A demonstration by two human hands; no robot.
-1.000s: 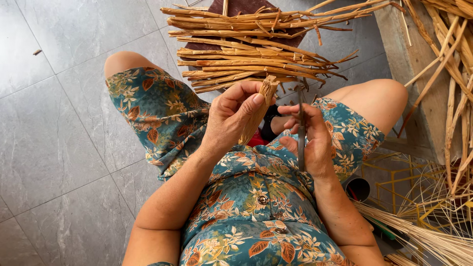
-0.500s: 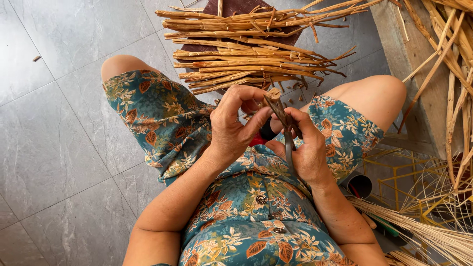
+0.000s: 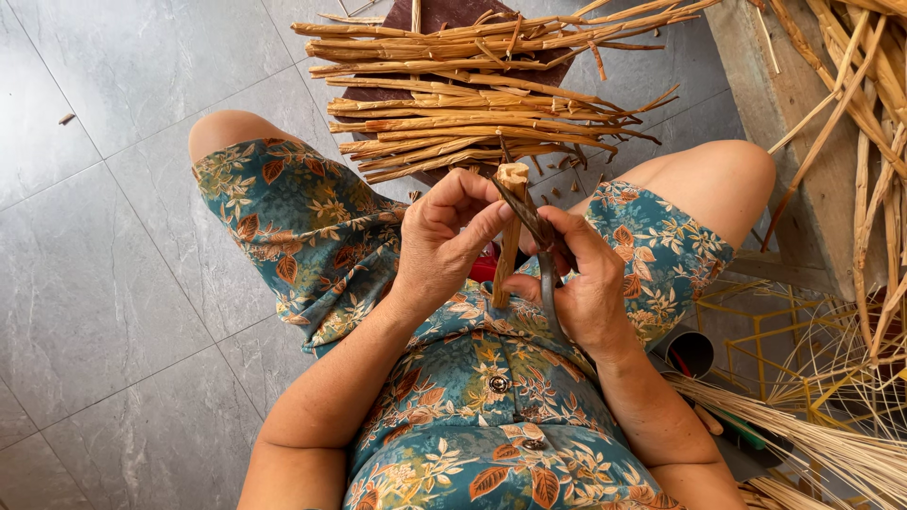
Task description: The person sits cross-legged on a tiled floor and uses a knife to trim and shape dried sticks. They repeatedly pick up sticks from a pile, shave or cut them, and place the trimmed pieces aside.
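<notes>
Cane stick (image 3: 507, 250) stands upright, pinched between both hands' fingers (image 3: 472, 219).

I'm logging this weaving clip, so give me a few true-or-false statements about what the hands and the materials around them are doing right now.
1. The left hand pinches a short cane stick that stands nearly upright. True.
2. The right hand is empty. False: it holds a dark curved blade laid against the stick.
3. A pile of split cane lies on the floor beyond the knees. True.
4. The floor is bare wooden planking. False: it is grey tile.
5. Both hands work over the person's lap. True.
</notes>
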